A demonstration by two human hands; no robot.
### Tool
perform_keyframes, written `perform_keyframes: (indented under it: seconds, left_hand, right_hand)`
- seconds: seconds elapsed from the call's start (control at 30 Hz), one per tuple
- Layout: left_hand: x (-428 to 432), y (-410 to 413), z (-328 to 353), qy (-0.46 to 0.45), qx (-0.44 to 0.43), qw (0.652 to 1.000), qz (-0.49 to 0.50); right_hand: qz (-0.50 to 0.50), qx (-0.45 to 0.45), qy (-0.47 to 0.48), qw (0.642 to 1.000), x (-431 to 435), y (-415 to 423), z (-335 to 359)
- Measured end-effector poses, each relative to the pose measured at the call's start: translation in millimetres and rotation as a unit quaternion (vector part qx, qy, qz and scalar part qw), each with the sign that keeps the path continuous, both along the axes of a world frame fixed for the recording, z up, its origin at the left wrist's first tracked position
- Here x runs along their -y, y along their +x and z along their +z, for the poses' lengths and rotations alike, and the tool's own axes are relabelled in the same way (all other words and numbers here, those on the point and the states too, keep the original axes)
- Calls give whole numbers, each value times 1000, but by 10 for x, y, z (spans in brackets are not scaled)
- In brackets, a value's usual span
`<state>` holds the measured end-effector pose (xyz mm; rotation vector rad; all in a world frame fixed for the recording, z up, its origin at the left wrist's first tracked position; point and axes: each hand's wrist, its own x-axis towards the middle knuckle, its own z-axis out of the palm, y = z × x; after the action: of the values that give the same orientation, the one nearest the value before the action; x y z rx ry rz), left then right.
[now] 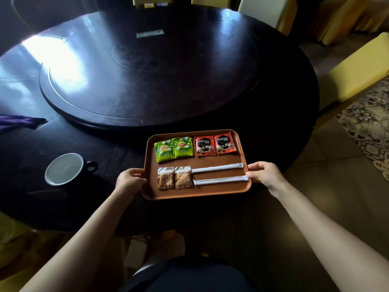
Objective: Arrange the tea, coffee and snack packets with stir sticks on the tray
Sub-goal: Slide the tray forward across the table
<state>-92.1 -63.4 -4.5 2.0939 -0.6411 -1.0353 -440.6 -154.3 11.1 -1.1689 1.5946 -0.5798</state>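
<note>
A brown tray [195, 193] lies near the front edge of the dark round table. Along its far side sit two green tea packets [173, 150] and two red coffee packets [215, 146]. On the near side two brown snack packets [174, 178] lie at the left, with two white wrapped stir sticks [219, 167] stretched to the right of them, one behind the other. My left hand [130, 180] grips the tray's left rim. My right hand [264, 172] grips its right rim, thumb on top.
A dark mug [67, 168] with a white inside stands left of the tray. A raised round turntable [147, 81] fills the table's middle. A purple cloth [19, 121] lies at the far left. Yellow chairs [362, 66] ring the table at right and behind.
</note>
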Motion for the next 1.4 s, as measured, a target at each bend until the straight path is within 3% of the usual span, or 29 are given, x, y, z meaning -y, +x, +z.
perform_keyframes:
  seconds: [0.33,0.73,1.4]
  left_hand:
    - [535,341,274,-39,-16,999,-1]
    - [1817,1059,564,-41,2,998,-43]
    - [3177,1662,428,-36,91,994,-48]
  right_hand:
    - [-8,28,3,1000,636,348,278]
    - [-10,39,1,999,1882,1035,615]
    - [-38,-69,-29,996,3418,1979,311]
